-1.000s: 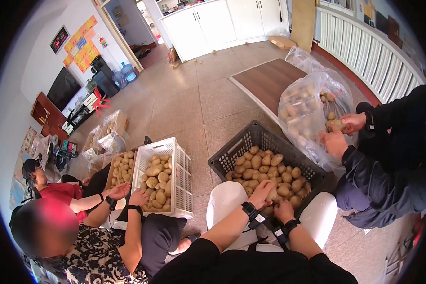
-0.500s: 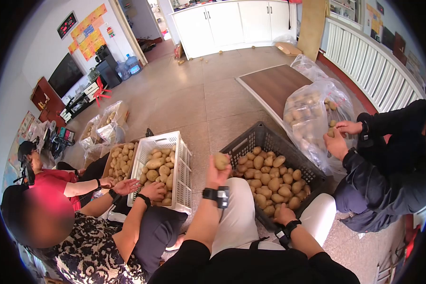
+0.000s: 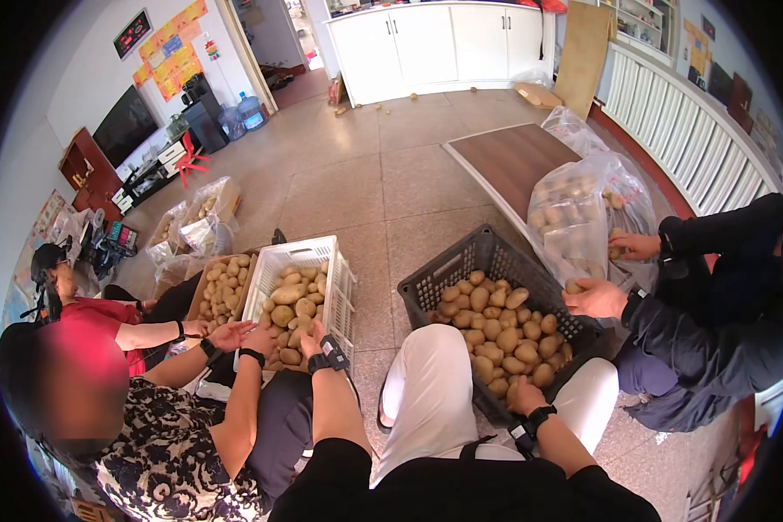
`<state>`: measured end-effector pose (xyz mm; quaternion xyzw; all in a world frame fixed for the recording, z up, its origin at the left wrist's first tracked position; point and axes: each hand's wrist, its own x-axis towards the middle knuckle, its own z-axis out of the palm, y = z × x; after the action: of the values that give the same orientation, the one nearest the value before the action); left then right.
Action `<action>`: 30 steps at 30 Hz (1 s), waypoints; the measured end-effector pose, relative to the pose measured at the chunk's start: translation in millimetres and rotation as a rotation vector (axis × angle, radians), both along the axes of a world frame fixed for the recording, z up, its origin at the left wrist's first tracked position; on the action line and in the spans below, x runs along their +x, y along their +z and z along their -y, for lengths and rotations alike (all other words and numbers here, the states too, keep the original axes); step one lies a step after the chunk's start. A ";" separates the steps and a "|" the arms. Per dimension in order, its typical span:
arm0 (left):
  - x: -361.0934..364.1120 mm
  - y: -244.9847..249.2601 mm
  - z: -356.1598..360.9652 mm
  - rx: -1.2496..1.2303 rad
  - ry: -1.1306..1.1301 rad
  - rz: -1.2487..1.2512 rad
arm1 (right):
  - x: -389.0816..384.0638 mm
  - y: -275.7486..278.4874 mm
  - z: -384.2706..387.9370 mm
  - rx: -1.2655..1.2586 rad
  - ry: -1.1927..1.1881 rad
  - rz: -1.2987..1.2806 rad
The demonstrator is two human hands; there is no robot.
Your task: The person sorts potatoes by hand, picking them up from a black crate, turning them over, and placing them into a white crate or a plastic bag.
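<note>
My left hand (image 3: 314, 341) is over the near right corner of a white plastic crate (image 3: 345, 291), its fingers curled round a potato (image 3: 298, 337). More potatoes (image 3: 292, 294) fill that crate. Down in the near end of a black plastic crate (image 3: 426, 296), between my knees, my right hand (image 3: 527, 397) has its fingers closed around a potato, mostly hidden by the hand. Many loose potatoes (image 3: 505, 335) lie about it. Both my wrists wear dark bands with small devices.
At left, a co-worker's hands (image 3: 244, 337) reach over the white crate; another person sits beyond, by a cardboard box of potatoes (image 3: 226, 283). On the right, a co-worker's hands (image 3: 596, 298) work at a clear plastic bag of potatoes (image 3: 574, 209). A brown board (image 3: 513, 161) lies behind.
My left hand has swung left with its potato, from above the black crate to the white crate. My right hand stays low in the black crate. The right co-worker's hands have moved apart.
</note>
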<state>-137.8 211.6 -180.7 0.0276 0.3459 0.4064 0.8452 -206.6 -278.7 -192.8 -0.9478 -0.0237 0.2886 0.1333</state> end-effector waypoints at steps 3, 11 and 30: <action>13.6 13.5 24.9 0.075 -0.091 0.029 | -0.8 7.4 -1.6 0.022 -0.009 0.022; 41.7 75.9 179.7 0.377 -0.869 0.251 | 3.8 -1.4 0.1 0.126 -0.093 0.103; -20.3 40.3 362.7 0.463 -1.941 -0.044 | 28.0 24.7 2.8 1.444 -0.916 -0.289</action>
<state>-158.1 -151.1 -140.4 0.4700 0.1012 -0.4035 0.7785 -178.6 -281.5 -168.1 -0.5016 0.2002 0.2384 0.8072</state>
